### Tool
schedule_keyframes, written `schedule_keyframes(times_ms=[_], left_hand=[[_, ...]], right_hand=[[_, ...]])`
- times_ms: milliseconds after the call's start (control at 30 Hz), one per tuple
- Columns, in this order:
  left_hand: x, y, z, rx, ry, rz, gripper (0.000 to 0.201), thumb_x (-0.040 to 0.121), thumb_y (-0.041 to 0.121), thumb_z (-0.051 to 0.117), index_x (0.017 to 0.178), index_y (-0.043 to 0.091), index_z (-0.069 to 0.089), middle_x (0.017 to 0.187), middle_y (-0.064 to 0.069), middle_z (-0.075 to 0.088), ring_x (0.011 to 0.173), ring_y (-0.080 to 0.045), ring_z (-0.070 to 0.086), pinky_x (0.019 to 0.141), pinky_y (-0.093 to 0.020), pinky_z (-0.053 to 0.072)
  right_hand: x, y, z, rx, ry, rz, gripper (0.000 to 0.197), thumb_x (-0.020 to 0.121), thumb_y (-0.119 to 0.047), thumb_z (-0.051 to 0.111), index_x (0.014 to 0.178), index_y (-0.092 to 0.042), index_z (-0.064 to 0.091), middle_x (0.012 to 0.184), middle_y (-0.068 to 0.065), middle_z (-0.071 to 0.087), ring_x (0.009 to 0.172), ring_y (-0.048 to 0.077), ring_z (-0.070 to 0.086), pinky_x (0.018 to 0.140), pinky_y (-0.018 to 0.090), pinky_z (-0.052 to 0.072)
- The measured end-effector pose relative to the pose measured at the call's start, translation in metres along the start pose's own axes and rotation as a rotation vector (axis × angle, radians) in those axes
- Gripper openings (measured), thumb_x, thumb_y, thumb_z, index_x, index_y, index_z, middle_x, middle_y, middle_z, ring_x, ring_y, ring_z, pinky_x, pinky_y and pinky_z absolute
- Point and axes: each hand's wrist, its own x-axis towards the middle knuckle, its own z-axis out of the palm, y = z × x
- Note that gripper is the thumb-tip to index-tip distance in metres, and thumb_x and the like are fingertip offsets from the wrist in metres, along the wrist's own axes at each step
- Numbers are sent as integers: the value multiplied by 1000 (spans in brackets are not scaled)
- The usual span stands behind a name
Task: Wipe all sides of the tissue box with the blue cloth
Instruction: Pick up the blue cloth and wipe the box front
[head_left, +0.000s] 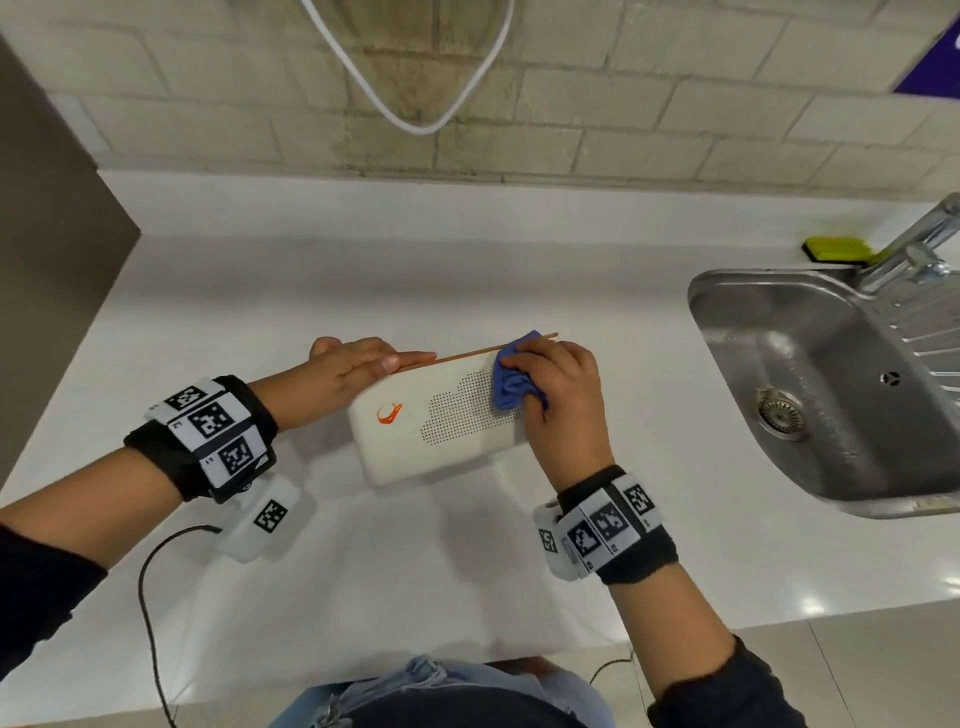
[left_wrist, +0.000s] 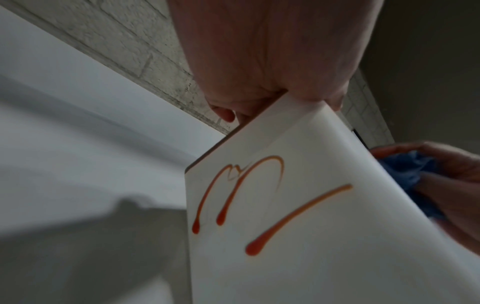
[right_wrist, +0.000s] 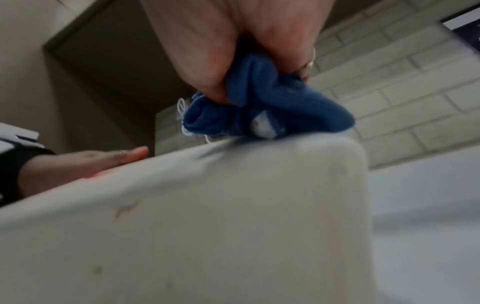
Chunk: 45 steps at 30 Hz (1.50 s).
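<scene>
A white tissue box (head_left: 441, 431) with a dotted pattern and an orange smear (head_left: 389, 414) stands on its long side on the white counter (head_left: 260, 312). My left hand (head_left: 358, 364) holds its top far edge near the left end, thumb along the near face and fingers behind. My right hand (head_left: 561, 395) grips the bunched blue cloth (head_left: 511, 384) and presses it on the box's upper right corner. In the left wrist view the smear (left_wrist: 246, 185) runs in drips down the box (left_wrist: 298, 267). The right wrist view shows the cloth (right_wrist: 259, 107) on the box's top edge (right_wrist: 207, 226).
A steel sink (head_left: 727, 291) with a faucet (head_left: 914, 244) lies to the right, a yellow-green sponge (head_left: 836, 249) behind it. A brick wall with a hanging white cable (head_left: 415, 124) backs the counter. A dark panel (head_left: 41, 234) stands at the left.
</scene>
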Motion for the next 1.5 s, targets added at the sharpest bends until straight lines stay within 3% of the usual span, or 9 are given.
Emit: schedule_keyframes(times_ms=[233, 300, 433, 533, 667, 900, 1133, 1267, 1500], left_hand=[[0, -4, 2, -30, 16, -20, 38, 92, 49, 17, 114, 76, 32, 107, 30, 49, 109, 13, 41, 101, -20, 11], [-2, -3, 3, -31, 2, -25, 36, 90, 55, 14, 114, 76, 31, 107, 29, 48, 110, 12, 41, 102, -22, 12], [-2, 0, 0, -107, -18, -47, 46, 75, 81, 7, 108, 76, 39, 102, 32, 55, 107, 8, 44, 109, -29, 12], [-3, 3, -2, -200, -45, -83, 44, 77, 80, 11, 101, 72, 47, 116, 21, 63, 115, -9, 49, 115, -42, 18], [-5, 5, -4, -235, -80, -119, 56, 77, 80, 11, 113, 64, 50, 104, 43, 56, 124, -16, 44, 117, -46, 17], [-4, 1, -8, -254, -133, -152, 55, 79, 77, 7, 115, 65, 46, 145, 15, 42, 142, -11, 22, 119, -47, 5], [-2, 4, -7, -212, -131, -138, 50, 87, 65, 2, 116, 67, 43, 113, 38, 47, 135, -13, 31, 118, -47, 6], [-2, 11, -8, -148, -111, -122, 58, 65, 86, -2, 105, 76, 40, 107, 28, 53, 123, -12, 37, 117, -44, 8], [-2, 8, -2, -96, -47, -86, 48, 66, 88, 3, 83, 75, 46, 129, -14, 58, 112, -16, 50, 114, -45, 16]], right_hand=[[-38, 22, -13, 112, -70, 102, 33, 73, -2, 42, 87, -20, 66, 90, -9, 64, 94, 21, 50, 92, 18, 41], [-44, 26, -30, 133, -149, 229, 33, 72, 0, 41, 81, -20, 65, 83, -8, 64, 85, 25, 58, 79, 30, 49], [-38, 1, -55, 353, -69, 420, 17, 75, -15, 46, 77, -20, 62, 80, 1, 66, 75, 7, 62, 70, 17, 48], [-25, -25, -43, 402, 65, 248, 29, 80, -7, 42, 97, -20, 61, 101, -3, 64, 95, 1, 59, 85, 12, 45], [-24, -51, 8, 389, -100, 33, 35, 79, -9, 38, 108, -22, 54, 125, 2, 51, 119, 11, 47, 102, 18, 37], [-37, -62, 55, 522, -186, 28, 41, 80, -6, 41, 118, -11, 52, 127, 4, 50, 130, 18, 42, 111, 26, 31], [-37, -67, 54, 528, -433, -119, 36, 83, -8, 43, 118, -5, 54, 125, 15, 57, 127, 20, 44, 113, 31, 31], [-38, -67, 43, 500, -612, -152, 37, 81, -11, 40, 110, -1, 60, 117, 14, 63, 122, 17, 47, 109, 17, 30], [-56, -51, 9, 610, -826, 64, 33, 78, -3, 43, 102, -13, 63, 102, 12, 70, 94, 25, 65, 85, 47, 52]])
